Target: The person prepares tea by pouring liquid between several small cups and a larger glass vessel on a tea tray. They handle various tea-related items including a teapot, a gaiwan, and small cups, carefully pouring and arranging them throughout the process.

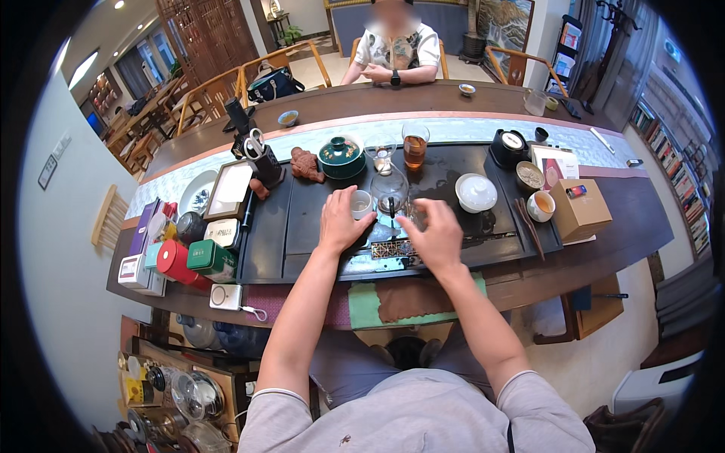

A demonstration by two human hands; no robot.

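My left hand (342, 223) curves around a small white cup (361, 205), with the fingers on its left and the thumb along its near side. My right hand (436, 235) is slightly blurred, thumb and fingers spread, to the right of a clear glass teapot (389, 189) with a dark handle. Something shiny between thumb and forefinger cannot be made out. Both hands are over a wet black tea tray (317, 238) with a patterned drain grate (391, 249). Behind them stand a green lidded tea bowl (341, 158) and a glass pitcher of amber tea (415, 150). A white gaiwan (476, 192) sits right.
Tea tins (212, 260) and boxes crowd the table's left end. A clay figurine (306, 164) is on the tray. At right are wooden tongs (529, 226), a tea-filled cup (541, 205) and a cardboard box (580, 209). A person (396, 51) sits opposite. Cloths (416, 300) line the near edge.
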